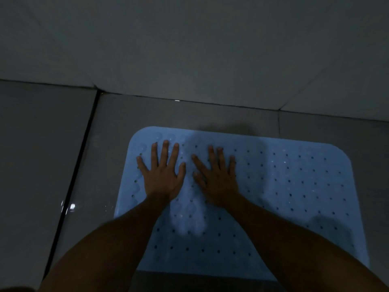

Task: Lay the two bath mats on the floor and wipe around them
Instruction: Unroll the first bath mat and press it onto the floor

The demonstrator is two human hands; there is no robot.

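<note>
Dim room, grey tiled floor [52,165] meeting a pale wall [189,49]. Blue bath mat [294,186] lies flat nr the floor's wall edge. Left hand [162,175] & right hand [219,182] press on it, fingers spread flat, gripping nothing.

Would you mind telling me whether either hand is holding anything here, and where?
Nothing is held: the left hand and right hand lie flat on the blue bath mat.

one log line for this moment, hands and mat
left hand: flat on blue mat | right hand: flat on mat | mat: on floor

Blue perforated bath mat [294,186], flat on floor
</note>
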